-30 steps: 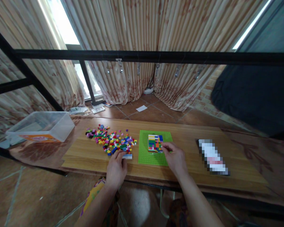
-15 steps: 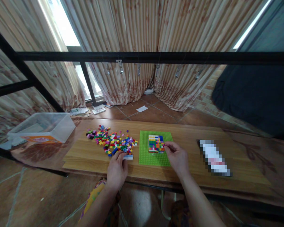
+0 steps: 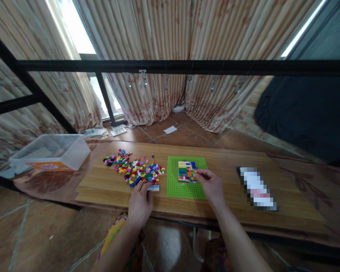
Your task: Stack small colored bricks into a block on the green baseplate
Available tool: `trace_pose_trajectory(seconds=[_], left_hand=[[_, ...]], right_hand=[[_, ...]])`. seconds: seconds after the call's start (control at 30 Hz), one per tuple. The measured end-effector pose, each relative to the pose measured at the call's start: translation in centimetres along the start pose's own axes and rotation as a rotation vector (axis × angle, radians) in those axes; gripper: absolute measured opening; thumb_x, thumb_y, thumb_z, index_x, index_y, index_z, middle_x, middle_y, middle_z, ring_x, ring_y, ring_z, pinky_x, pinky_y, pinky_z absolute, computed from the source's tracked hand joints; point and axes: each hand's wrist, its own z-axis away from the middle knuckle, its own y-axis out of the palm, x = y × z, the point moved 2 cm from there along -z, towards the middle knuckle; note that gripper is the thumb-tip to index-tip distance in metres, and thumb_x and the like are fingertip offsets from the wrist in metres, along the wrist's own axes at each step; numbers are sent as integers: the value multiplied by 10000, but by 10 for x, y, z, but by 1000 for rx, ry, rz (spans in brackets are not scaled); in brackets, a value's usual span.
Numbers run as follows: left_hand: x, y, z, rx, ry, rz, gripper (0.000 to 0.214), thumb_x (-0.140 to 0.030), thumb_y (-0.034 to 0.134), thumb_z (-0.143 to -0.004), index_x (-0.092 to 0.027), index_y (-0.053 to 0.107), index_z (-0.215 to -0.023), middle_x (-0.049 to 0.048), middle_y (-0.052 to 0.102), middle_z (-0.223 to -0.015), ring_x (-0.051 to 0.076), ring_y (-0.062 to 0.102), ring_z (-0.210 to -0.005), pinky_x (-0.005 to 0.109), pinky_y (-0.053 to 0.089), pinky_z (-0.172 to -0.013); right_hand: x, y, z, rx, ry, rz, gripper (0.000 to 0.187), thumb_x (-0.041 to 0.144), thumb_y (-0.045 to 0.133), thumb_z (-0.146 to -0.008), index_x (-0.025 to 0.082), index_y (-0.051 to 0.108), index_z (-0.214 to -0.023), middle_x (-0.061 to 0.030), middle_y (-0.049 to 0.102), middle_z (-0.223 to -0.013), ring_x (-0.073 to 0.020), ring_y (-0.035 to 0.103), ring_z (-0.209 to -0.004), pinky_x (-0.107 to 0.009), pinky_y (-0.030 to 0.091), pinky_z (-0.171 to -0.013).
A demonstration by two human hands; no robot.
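Note:
A multicoloured block of toy bricks point(image 3: 186, 172) stands on the bright green baseplate point(image 3: 174, 190). At the right edge of that block is my right hand point(image 3: 212, 186), thumb and forefinger pinched together; whatever sits between them is too small to make out. My left hand point(image 3: 141, 200) is closed at the table's front, by the near side of the loose brick pile point(image 3: 137, 170). Its fingers hold the left end of a white and light-blue brick strip point(image 3: 154, 187), which lies low over the wood.
A clear plastic bin point(image 3: 79, 151) with an orange label stands at the left. On the right of the wooden tabletop point(image 3: 229, 207) lies a dark-edged flat object point(image 3: 257, 189), blurred by pixels. A black metal bar point(image 3: 170, 67) crosses behind the table.
My right hand has shifted very slightly left along the block's right edge. The left hand and the strip look unmoved.

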Motion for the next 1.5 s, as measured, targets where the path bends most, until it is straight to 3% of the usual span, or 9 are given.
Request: trace_pose_trajectory(seconds=[0.23,0.47,0.7,0.8,0.93,1.1,1.23,1.37,1.5], left_hand=[[2,3,2,-7,11,-19,275,-122,475,-862,-151,651,-1071,113,640,-1143,242,631,-1045,410,534,-941],[2,3,3,-18,46,-36,275,-113,476,-863,-153,651,-1071,114,648,-1131,238,635,-1032,403,541,-927],[2,2,2,-21,40,-37,270,-120,475,-864,-164,655,-1060,113,651,-1133,238,638,-1034,409,540,-928],[-1,-1,5,-75,34,-56,287,-140,491,-867,-173,645,-1106,115,635,-1169,254,617,-1085,426,528,-946],[-20,-2,14,-131,123,-64,339,-190,518,-884,-202,596,-1213,115,606,-1240,271,580,-1140,456,498,-979],[-65,21,13,59,250,54,448,-230,527,-893,-215,502,-1340,139,516,-1373,275,507,-1264,462,462,-1043],[-88,41,-10,75,118,146,555,-295,542,-893,-189,410,-1422,174,400,-1470,318,405,-1363,527,392,-1100],[-97,60,-30,90,-21,245,610,-299,524,-903,-132,345,-1462,217,401,-1454,324,386,-1379,519,374,-1114],[-101,73,-33,98,-65,265,586,-240,526,-892,-183,386,-1458,197,357,-1482,332,359,-1395,522,356,-1123]], right_hand=[[1,5,0,-2,119,-144,302,378,807,-516,181,735,-733,-31,722,-705,-160,621,-632,-295,494,-593],[6,9,0,10,189,-169,283,351,796,-491,185,718,-706,-22,712,-678,-159,627,-618,-285,500,-573],[10,11,1,23,219,-137,275,334,789,-499,172,723,-712,2,661,-587,-114,541,-503,-232,408,-461],[9,12,1,32,222,-139,272,334,788,-516,170,725,-724,10,645,-564,-111,533,-495,-227,398,-455],[8,13,1,60,226,-158,287,354,797,-528,166,730,-734,6,649,-563,-110,535,-492,-226,400,-459],[6,12,0,79,230,-174,343,403,821,-516,168,741,-753,-7,673,-598,-114,542,-502,-233,413,-470],[4,12,0,87,230,-178,356,427,830,-512,172,743,-744,-26,696,-640,-129,569,-534,-242,429,-482],[4,11,0,95,237,-188,368,432,838,-504,174,744,-750,-25,699,-647,-127,569,-535,-245,433,-491],[4,11,-1,90,259,-202,365,418,845,-482,172,735,-728,-23,699,-645,-124,567,-530,-244,426,-483]])
